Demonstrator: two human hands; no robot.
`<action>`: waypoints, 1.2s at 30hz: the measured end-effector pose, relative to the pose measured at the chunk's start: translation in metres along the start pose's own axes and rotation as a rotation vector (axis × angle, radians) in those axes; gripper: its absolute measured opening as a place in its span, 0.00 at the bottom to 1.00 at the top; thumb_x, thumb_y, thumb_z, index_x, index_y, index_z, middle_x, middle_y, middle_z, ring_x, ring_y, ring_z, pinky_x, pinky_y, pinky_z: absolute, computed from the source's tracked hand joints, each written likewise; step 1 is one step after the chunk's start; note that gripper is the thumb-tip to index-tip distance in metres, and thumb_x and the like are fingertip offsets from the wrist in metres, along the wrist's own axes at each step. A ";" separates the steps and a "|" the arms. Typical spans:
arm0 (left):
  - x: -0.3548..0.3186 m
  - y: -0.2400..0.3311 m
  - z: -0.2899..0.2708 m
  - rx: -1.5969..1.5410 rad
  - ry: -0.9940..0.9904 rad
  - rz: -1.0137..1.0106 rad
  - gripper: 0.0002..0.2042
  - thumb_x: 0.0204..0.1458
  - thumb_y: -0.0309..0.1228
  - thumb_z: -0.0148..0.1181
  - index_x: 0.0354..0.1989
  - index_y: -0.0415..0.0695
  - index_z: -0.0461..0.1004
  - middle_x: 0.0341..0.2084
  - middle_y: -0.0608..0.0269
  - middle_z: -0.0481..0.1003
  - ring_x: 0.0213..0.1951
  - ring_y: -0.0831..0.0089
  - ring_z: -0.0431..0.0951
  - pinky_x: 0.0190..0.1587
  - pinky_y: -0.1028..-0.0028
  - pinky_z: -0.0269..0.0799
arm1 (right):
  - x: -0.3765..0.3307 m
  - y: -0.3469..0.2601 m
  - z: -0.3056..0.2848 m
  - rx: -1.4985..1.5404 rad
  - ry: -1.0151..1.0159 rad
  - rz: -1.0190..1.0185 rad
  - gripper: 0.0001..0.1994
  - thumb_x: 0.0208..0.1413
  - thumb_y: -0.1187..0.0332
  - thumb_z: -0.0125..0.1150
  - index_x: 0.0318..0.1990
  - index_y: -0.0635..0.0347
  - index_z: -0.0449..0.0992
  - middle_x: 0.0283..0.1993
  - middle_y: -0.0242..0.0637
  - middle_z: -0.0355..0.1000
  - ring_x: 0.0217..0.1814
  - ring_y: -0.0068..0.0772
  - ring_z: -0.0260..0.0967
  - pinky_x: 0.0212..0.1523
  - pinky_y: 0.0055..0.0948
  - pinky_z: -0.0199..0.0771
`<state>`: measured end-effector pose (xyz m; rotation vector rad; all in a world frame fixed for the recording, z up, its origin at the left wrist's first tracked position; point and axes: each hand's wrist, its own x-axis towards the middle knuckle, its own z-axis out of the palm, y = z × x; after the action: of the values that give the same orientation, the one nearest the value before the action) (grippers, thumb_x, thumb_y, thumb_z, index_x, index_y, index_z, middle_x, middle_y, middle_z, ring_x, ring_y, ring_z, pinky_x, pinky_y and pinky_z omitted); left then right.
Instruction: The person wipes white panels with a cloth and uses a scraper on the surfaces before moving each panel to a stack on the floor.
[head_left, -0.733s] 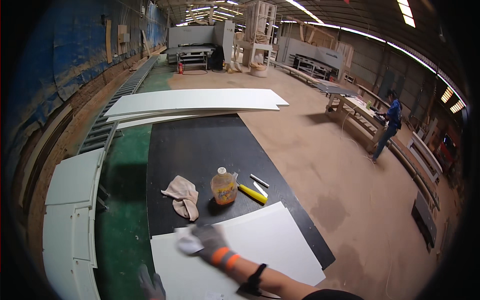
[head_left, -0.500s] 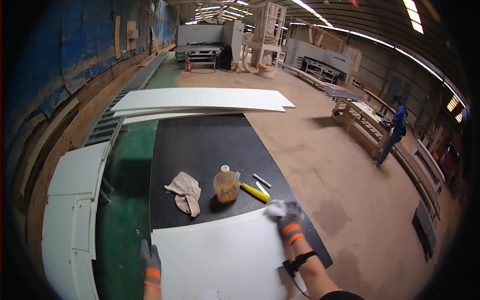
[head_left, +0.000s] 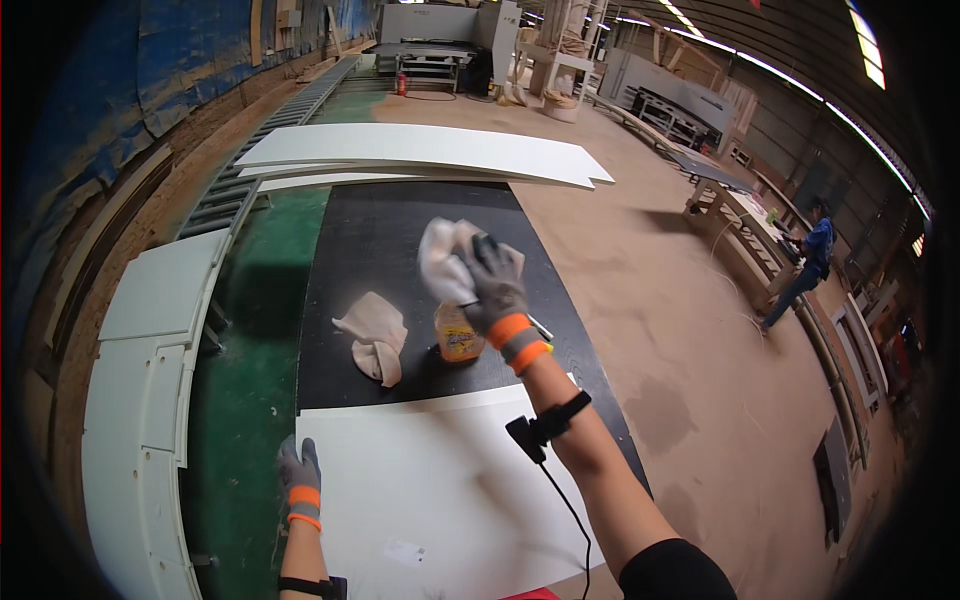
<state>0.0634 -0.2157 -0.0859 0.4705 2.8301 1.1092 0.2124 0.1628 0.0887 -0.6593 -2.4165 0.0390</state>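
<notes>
My right hand [head_left: 497,285], in a grey glove with an orange cuff, is closed on a whitish-beige cloth [head_left: 445,262]. It is raised over the black tabletop [head_left: 400,235], and the cloth hangs blurred above a bottle of orange liquid [head_left: 459,335], whose top is hidden. My left hand [head_left: 299,467], gloved alike, straddles the left edge of a large white panel [head_left: 440,480], the thumb on the panel side and the fingers along the outside. Left of the bottle lies a crumpled beige rag [head_left: 374,335]. The yellow-handled tool beside the bottle is mostly covered by my right hand.
More white panels [head_left: 420,148] lie across the far end of the table. Others [head_left: 135,370] rest along the left, by a roller conveyor [head_left: 270,150]. A black device with a cable [head_left: 535,437] is strapped to my right forearm. Another person [head_left: 808,265] stands at a bench, right.
My right hand has lifted the cloth from the panel's far right corner and carried it left and forward, above the bottle. My left hand stays at the left edge. The view has tilted down.
</notes>
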 end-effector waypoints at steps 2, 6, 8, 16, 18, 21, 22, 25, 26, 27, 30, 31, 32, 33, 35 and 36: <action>0.008 -0.017 0.007 -0.040 -0.015 -0.017 0.25 0.58 0.45 0.57 0.53 0.34 0.70 0.49 0.44 0.74 0.52 0.52 0.73 0.54 0.63 0.68 | -0.001 -0.018 0.010 -0.123 -0.317 -0.003 0.40 0.43 0.59 0.66 0.68 0.41 0.58 0.73 0.50 0.47 0.75 0.57 0.42 0.72 0.50 0.43; 0.021 -0.047 0.019 -0.430 -0.069 -0.138 0.24 0.56 0.44 0.61 0.48 0.31 0.74 0.47 0.49 0.76 0.47 0.62 0.75 0.52 0.64 0.69 | -0.043 -0.035 -0.032 -0.143 -0.345 -0.007 0.48 0.38 0.53 0.73 0.70 0.41 0.53 0.74 0.54 0.41 0.76 0.59 0.38 0.72 0.52 0.42; 0.024 -0.036 0.005 -0.449 -0.172 -0.128 0.23 0.56 0.42 0.61 0.48 0.31 0.74 0.46 0.50 0.76 0.45 0.64 0.75 0.52 0.65 0.69 | -0.083 -0.020 -0.051 -0.015 -0.231 0.051 0.51 0.36 0.51 0.74 0.71 0.45 0.52 0.74 0.55 0.42 0.76 0.60 0.38 0.72 0.52 0.44; 0.022 0.067 -0.056 -0.441 -0.265 0.102 0.27 0.56 0.46 0.59 0.53 0.33 0.72 0.47 0.50 0.75 0.45 0.65 0.75 0.53 0.65 0.70 | -0.271 0.101 -0.027 -0.046 -0.384 0.991 0.37 0.56 0.42 0.53 0.65 0.60 0.62 0.68 0.51 0.58 0.71 0.49 0.54 0.69 0.41 0.55; 0.028 0.089 -0.065 -0.483 -0.287 0.193 0.26 0.57 0.46 0.58 0.53 0.33 0.72 0.47 0.50 0.75 0.45 0.65 0.75 0.53 0.65 0.70 | -0.268 0.099 -0.037 -0.036 -0.409 1.027 0.37 0.55 0.41 0.52 0.64 0.62 0.62 0.68 0.51 0.58 0.71 0.49 0.54 0.68 0.41 0.55; 0.041 0.112 -0.077 -0.543 -0.315 0.307 0.25 0.57 0.45 0.57 0.53 0.34 0.72 0.46 0.51 0.75 0.46 0.65 0.75 0.54 0.65 0.70 | -0.258 0.095 -0.046 0.014 -0.447 1.090 0.38 0.55 0.41 0.52 0.63 0.66 0.63 0.67 0.51 0.60 0.71 0.49 0.54 0.68 0.39 0.55; 0.048 0.120 -0.079 -0.568 -0.324 0.343 0.25 0.57 0.45 0.57 0.53 0.34 0.72 0.46 0.51 0.75 0.46 0.65 0.75 0.54 0.65 0.69 | -0.261 0.099 -0.041 0.008 -0.441 1.050 0.38 0.55 0.41 0.52 0.63 0.66 0.63 0.67 0.51 0.60 0.71 0.49 0.55 0.68 0.39 0.56; 0.064 0.135 -0.083 -0.646 -0.341 0.424 0.24 0.58 0.45 0.56 0.53 0.35 0.72 0.46 0.52 0.75 0.46 0.65 0.74 0.54 0.66 0.69 | -0.261 0.098 -0.051 0.051 -0.366 0.983 0.38 0.56 0.41 0.51 0.64 0.66 0.62 0.66 0.53 0.61 0.69 0.51 0.58 0.66 0.40 0.59; 0.065 0.134 -0.087 -0.669 -0.339 0.436 0.24 0.58 0.44 0.55 0.53 0.35 0.72 0.46 0.52 0.75 0.47 0.65 0.74 0.54 0.66 0.69 | -0.252 0.089 -0.066 0.159 -0.340 1.017 0.38 0.56 0.42 0.51 0.64 0.66 0.62 0.65 0.54 0.62 0.68 0.52 0.59 0.66 0.40 0.59; 0.067 0.134 -0.090 -0.692 -0.341 0.450 0.24 0.58 0.44 0.55 0.53 0.35 0.72 0.46 0.53 0.75 0.47 0.65 0.74 0.55 0.66 0.69 | -0.245 0.085 -0.076 0.266 -0.311 1.054 0.37 0.56 0.43 0.51 0.64 0.66 0.62 0.64 0.54 0.63 0.67 0.53 0.61 0.65 0.40 0.60; 0.074 0.144 -0.094 -0.772 -0.372 0.507 0.23 0.59 0.43 0.54 0.53 0.36 0.72 0.46 0.54 0.75 0.47 0.65 0.74 0.55 0.66 0.68 | -0.256 0.113 -0.072 0.421 -0.162 1.074 0.34 0.58 0.43 0.50 0.59 0.66 0.68 0.58 0.54 0.69 0.62 0.50 0.65 0.61 0.39 0.63; 0.077 0.146 -0.096 -0.799 -0.380 0.524 0.23 0.59 0.43 0.54 0.53 0.36 0.73 0.46 0.54 0.75 0.48 0.65 0.74 0.55 0.66 0.68 | -0.261 0.123 -0.071 0.517 -0.106 1.053 0.33 0.58 0.43 0.51 0.57 0.66 0.70 0.53 0.52 0.73 0.57 0.48 0.70 0.57 0.37 0.68; 0.081 0.145 -0.101 -0.823 -0.373 0.540 0.22 0.60 0.43 0.53 0.53 0.36 0.73 0.46 0.54 0.75 0.48 0.65 0.74 0.56 0.66 0.68 | -0.241 0.118 -0.092 0.524 -0.209 1.136 0.28 0.58 0.47 0.54 0.55 0.64 0.73 0.36 0.43 0.77 0.36 0.35 0.73 0.40 0.33 0.71; 0.085 0.145 -0.107 -0.846 -0.367 0.556 0.22 0.60 0.43 0.53 0.53 0.37 0.73 0.46 0.54 0.75 0.48 0.66 0.74 0.56 0.66 0.68 | -0.235 0.115 -0.102 0.526 -0.211 1.136 0.28 0.58 0.47 0.54 0.55 0.64 0.73 0.36 0.43 0.77 0.36 0.35 0.73 0.40 0.33 0.71; 0.096 0.148 -0.115 -0.906 -0.356 0.601 0.22 0.60 0.42 0.52 0.53 0.37 0.73 0.46 0.55 0.75 0.48 0.66 0.74 0.56 0.66 0.67 | -0.224 0.113 -0.123 0.846 0.063 1.059 0.22 0.59 0.54 0.57 0.53 0.63 0.75 0.25 0.32 0.72 0.24 0.24 0.65 0.29 0.28 0.66; 0.097 0.141 -0.122 -0.925 -0.345 0.608 0.21 0.60 0.42 0.52 0.53 0.37 0.73 0.45 0.55 0.75 0.49 0.66 0.74 0.56 0.67 0.67 | -0.207 0.098 -0.147 0.908 0.154 1.005 0.20 0.60 0.57 0.57 0.52 0.63 0.75 0.27 0.30 0.71 0.24 0.22 0.64 0.29 0.27 0.66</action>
<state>-0.0133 -0.1678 0.1044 1.2611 1.6246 1.9867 0.4818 0.1334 0.0715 -1.2347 -1.4297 1.3209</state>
